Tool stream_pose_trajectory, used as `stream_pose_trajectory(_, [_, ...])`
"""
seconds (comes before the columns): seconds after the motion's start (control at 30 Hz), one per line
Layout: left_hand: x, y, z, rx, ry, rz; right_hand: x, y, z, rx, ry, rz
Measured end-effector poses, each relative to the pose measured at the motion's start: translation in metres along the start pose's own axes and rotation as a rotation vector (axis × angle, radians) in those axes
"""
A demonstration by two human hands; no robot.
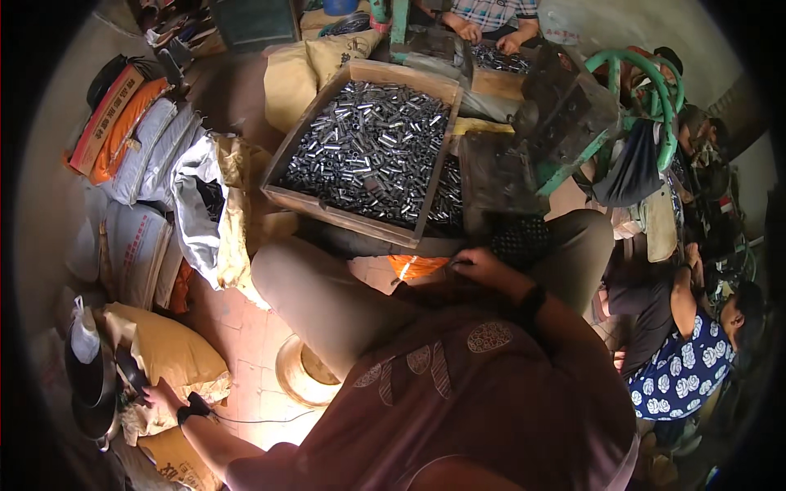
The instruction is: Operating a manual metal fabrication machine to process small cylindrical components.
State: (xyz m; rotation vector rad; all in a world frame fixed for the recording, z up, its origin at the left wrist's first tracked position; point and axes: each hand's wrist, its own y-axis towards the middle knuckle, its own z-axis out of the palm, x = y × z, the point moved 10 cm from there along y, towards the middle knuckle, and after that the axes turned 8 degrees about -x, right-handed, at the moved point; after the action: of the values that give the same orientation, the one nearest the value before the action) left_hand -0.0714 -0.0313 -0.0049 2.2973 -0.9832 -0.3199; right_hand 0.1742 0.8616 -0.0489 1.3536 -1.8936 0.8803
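Observation:
Far out to the lower left, my left hand closes on the edge of a dark dish-like object, whose exact kind is unclear. Beside it stand black pans or basins with a clear plastic bag on top. My right hand is over my lap, just below the bench edge, its fingers curled together; whatever they hold is too small to make out. In front of me a shallow wooden tray is heaped with short, shiny metal sleeves. More metal pieces lie beside its right wall.
Stacked sacks and an open white sack line the left. A yellow-brown sack lies near my left arm. A brass-coloured basin is on the floor. Green-framed machinery stands right. Other people work across the bench and at right.

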Motion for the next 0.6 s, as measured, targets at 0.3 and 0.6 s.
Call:
stream_pose_trajectory(0.3, [-0.108,0.021,-0.041,0.076,-0.259,0.423,0.050,0.032,-0.029,-0.233,-0.342,-0.217])
stream_pose_trajectory(0.6, [-0.415,-0.237,-0.319,1.057,-1.412,0.579,-0.062,0.134,0.026,0.200,-0.793,0.111])
